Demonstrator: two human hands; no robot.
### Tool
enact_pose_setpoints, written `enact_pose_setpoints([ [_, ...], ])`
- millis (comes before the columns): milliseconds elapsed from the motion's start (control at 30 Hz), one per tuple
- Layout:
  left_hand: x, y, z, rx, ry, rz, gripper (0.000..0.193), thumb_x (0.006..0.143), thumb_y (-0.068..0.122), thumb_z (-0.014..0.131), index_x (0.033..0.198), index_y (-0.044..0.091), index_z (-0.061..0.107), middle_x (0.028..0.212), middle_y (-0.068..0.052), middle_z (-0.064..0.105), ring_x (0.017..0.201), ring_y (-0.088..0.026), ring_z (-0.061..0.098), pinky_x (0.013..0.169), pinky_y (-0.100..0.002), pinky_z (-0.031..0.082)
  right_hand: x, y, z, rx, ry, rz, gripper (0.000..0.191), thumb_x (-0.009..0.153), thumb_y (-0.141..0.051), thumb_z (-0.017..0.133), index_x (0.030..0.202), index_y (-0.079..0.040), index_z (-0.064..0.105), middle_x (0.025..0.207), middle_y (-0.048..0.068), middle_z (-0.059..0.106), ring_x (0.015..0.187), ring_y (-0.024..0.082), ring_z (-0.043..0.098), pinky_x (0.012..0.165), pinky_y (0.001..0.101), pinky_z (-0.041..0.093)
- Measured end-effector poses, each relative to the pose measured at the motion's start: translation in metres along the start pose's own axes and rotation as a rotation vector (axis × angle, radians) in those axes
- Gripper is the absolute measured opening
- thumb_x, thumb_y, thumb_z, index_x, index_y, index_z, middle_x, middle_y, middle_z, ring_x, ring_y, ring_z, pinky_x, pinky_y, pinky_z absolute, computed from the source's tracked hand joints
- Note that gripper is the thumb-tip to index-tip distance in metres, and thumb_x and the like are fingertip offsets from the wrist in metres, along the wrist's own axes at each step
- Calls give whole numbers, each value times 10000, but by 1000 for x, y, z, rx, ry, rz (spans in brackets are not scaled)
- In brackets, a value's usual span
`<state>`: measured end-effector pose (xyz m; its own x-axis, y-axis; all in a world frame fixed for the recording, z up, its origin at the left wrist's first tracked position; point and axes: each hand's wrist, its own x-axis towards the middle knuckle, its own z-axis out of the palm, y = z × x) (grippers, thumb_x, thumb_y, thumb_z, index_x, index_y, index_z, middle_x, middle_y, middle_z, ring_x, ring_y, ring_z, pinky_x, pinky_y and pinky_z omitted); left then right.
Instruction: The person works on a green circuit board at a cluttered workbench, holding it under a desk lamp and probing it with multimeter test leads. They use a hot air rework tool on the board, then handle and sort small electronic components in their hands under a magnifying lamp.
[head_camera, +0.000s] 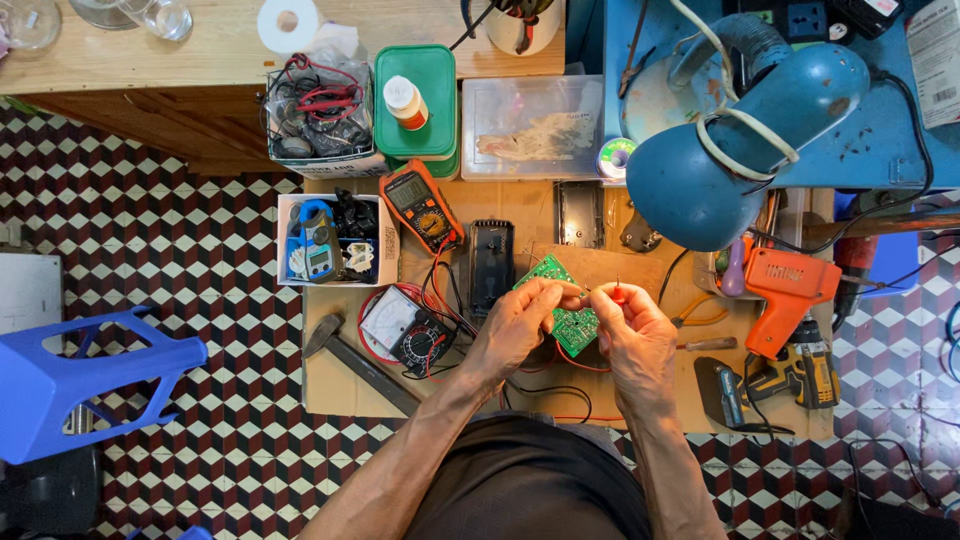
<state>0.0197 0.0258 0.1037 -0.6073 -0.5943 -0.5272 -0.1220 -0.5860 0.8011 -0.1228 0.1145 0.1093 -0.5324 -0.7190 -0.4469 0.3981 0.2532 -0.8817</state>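
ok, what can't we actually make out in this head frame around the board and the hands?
Head view only:
- green circuit board: middle hidden by left hand; parts too small.
- red-tipped probe in right hand: contact point too small.
- analog meter: dial reading too small.
- blue desk lamp hides the bench beneath.

We spot an orange multimeter with a grey screen left of centre on the worktop. Above it, a white bottle with an orange label rests on a green box. Top right, a white printed label lies on blue.
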Motion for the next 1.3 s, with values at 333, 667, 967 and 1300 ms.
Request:
enact_pose_setpoints([
  [333,-7,-8,-2,-121,44,-11,316,948,219,720,1186,12,712,920,3,682,776,-39,597,688,-184,511,-14,1,2,-124,-75,-5,177,971,-182,689,1070,-35,675,759,-86,573,633,-12,442,531,172,326],
  [667,-20,-11,-7,-143,83,-43,294,912,259,748,1101,34,741,896,-4,697,773,-51,630,708,-199,548,-14,14,1,-205,-117,-36,197,980,-172,686,1098,-15,676,805,-80,593,683,-12,477,570,165,374],
  [967,-23,-20,-14,-202,111,-29,291,912,293,733,1026,25,730,887,-8,715,743,-58,634,665,-207,526,-25,17,12,-302,-79,-61,229,980,-191,706,1125,-13,701,787,-70,579,667,-8,449,562,172,356],
  [1300,-32,-31,-25,-212,156,75,284,930,299,737,1025,32,718,894,-7,708,755,-49,621,672,-205,499,-40,17,15,267,-230,311,315,998,-198,590,1273,-55,643,847,45,658,604,69,524,447,190,365],
])
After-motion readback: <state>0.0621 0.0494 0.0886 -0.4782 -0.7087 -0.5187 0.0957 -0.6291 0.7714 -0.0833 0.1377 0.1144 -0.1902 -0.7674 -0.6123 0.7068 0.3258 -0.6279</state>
